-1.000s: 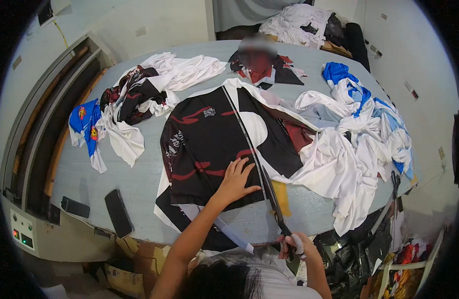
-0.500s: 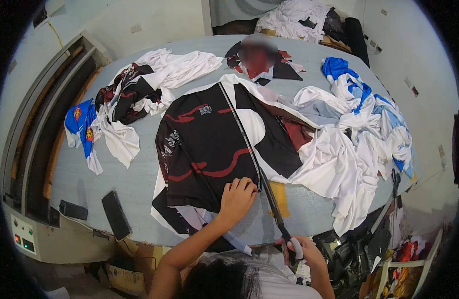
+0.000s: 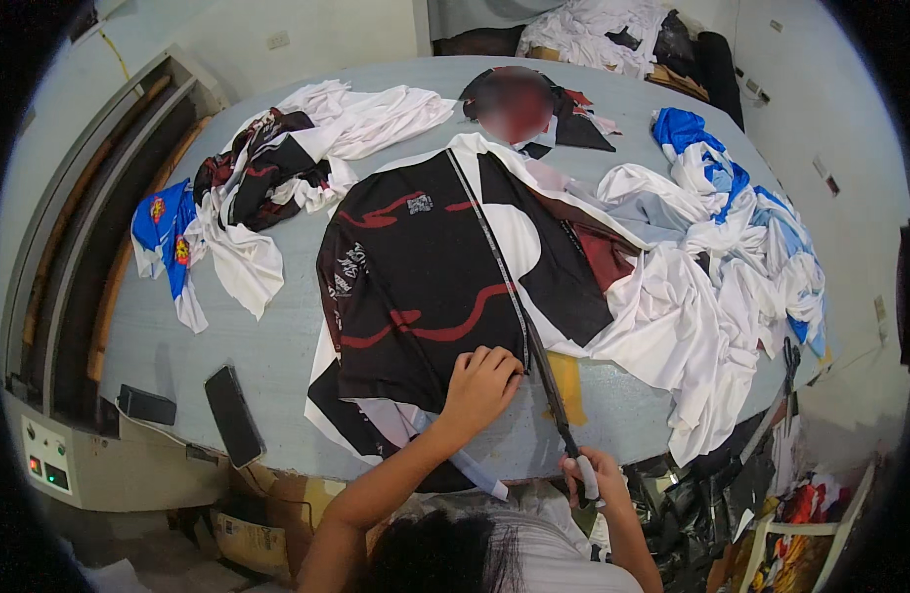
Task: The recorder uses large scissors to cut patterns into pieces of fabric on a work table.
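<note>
A black fabric panel with dark red curving bands and a narrow patterned strip along its right side lies flat on white cloth. My left hand rests on its lower right corner, fingers bent and pressing at the edge. Beside that edge my right hand is closed around the grey-wrapped handle of long dark scissors. Their blades point away from me along the strip; the cloth partly hides the tips. A second black piece lies on white cloth right of the strip.
Crumpled white and blue fabric covers the table's right side; another heap lies left. Dark and red scraps sit at the far edge. A phone and a black box lie near left. A machine panel stands beyond.
The whole view has shifted slightly. My right hand has moved a little in toward the table, and the scissor handles look closer together. My left hand stays on the same corner of the panel.
</note>
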{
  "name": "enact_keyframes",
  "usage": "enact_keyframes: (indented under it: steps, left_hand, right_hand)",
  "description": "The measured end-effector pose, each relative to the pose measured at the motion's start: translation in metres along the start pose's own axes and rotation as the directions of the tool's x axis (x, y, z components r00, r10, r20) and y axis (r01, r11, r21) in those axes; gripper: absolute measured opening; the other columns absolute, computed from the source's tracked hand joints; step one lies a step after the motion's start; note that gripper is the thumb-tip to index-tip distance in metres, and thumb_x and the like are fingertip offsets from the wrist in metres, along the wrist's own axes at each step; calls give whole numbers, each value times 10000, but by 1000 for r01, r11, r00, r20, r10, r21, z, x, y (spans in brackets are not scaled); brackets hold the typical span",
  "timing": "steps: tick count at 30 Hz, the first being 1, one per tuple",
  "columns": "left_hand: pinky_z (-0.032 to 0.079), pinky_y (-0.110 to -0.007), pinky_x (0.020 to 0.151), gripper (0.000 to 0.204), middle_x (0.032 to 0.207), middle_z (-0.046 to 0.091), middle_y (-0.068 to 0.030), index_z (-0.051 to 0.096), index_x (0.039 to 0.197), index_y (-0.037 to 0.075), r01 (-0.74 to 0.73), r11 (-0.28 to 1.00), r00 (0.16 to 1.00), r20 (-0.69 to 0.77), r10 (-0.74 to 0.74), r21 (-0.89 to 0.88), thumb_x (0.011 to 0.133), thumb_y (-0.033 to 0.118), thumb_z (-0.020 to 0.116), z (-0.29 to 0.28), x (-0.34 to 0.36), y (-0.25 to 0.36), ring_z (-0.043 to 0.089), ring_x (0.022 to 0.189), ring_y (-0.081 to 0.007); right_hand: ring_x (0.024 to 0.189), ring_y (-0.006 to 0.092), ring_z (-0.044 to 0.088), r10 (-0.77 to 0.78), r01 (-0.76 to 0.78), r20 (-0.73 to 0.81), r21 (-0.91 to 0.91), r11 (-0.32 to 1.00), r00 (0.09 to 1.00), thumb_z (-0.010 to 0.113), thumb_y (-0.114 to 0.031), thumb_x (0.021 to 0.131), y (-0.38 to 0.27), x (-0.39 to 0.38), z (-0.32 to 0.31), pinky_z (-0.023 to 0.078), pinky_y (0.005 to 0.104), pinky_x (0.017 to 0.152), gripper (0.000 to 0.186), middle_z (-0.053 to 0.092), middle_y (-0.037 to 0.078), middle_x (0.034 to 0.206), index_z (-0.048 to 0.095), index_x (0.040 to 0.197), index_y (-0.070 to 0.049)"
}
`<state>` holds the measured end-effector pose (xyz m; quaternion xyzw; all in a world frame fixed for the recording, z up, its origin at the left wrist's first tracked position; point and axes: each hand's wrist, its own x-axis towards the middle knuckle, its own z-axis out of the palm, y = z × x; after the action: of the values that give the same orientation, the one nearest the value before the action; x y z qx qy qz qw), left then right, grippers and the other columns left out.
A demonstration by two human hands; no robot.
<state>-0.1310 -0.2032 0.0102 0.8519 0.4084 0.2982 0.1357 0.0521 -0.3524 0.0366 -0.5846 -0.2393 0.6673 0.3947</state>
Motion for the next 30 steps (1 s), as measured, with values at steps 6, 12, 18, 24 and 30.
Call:
enact_keyframes:
  steps: [6,12,18,24,30]
  left_hand:
    - [357,-340,783,156,906,538,-4,582,884,107,-15,1000,1000,2,15,6,741,159,615,1,-2,1,502,890,-182]
    - [360,-344,785,164,899,537,-7,584,889,107,-22,1000,1000,6,22,8,738,161,617,0,-2,2,503,891,-186]
    - [361,-341,785,159,896,537,-5,584,888,106,-19,1000,1000,25,19,12,743,164,613,0,-3,3,503,890,-186]
    - [355,-340,756,114,838,526,9,577,838,112,-47,999,997,-54,48,24,749,180,595,2,-3,2,499,842,-174]
    - [353,-338,754,109,840,527,14,578,839,114,-44,999,997,-64,45,19,751,177,595,3,-4,2,501,844,-169]
  right_hand:
    - [403,78,445,4,-5,-15,-34,999,1000,675,-211,770,2,-1,2,398,226,357,266,482,-3,540,552,836,16]
    - [411,80,448,25,-24,40,-30,999,999,662,-249,782,-1,1,1,410,240,372,281,475,-6,547,535,825,-3]
    - [403,91,460,22,-13,65,-129,992,998,647,-282,795,-12,12,-1,400,232,387,296,480,0,541,517,828,-18]
    - [405,83,450,-19,22,18,-181,983,1000,670,-277,777,-14,17,1,374,235,382,303,465,-6,522,519,803,-16]
    - [412,90,460,-35,18,-45,-319,947,998,675,-255,772,-8,18,3,353,239,376,276,471,-6,527,554,806,-9]
